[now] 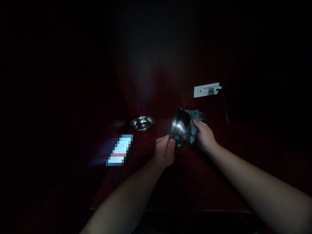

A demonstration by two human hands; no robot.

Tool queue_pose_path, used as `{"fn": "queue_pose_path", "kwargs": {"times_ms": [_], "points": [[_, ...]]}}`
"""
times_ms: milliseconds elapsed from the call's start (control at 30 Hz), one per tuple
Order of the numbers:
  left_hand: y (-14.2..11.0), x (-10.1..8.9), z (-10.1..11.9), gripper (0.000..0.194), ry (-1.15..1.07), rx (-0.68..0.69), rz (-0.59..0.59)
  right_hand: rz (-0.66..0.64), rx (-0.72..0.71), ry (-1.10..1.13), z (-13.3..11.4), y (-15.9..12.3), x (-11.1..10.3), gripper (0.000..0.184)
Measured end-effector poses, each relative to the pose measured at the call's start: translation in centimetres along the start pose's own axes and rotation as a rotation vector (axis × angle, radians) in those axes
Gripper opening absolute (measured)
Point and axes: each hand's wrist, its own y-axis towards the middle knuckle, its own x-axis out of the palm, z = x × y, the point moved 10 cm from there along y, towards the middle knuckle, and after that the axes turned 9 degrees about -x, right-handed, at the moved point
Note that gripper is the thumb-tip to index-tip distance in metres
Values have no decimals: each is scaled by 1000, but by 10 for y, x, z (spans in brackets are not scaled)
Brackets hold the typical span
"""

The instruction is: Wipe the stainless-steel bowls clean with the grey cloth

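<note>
Between left hand (165, 152) clamped on it and right hand (205, 136) on cloth (193, 127), metal bowl (180, 128)

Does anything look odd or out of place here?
Mostly the light: the picture is very dark, and the glowing rectangular screen at left is hidden by coarse pixels. The shiny round metal bowl is tipped sideways, but the left hand holds it that way. No spill or damage shows.
</note>
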Motion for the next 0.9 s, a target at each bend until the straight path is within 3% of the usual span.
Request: {"fn": "queue_pose_path", "kwargs": {"times_ms": [167,400,567,733,900], "points": [[2,-2,-1,34,-5,-19,18,-4,127,52,10,-7,4,30],[7,-4,-7,35,-2,-58,40,-222,129,-9,12,-17,28,38],[8,-7,-11,35,2,-82,74,-300,90,-73,7,-24,38,41],[7,-2,-12,34,-16,-101,16,-282,41,-122,3,-24,36,42],[5,1,-12,33,-44,-124,-23,-136,-46,-146,-3,-15,20,44]]}}
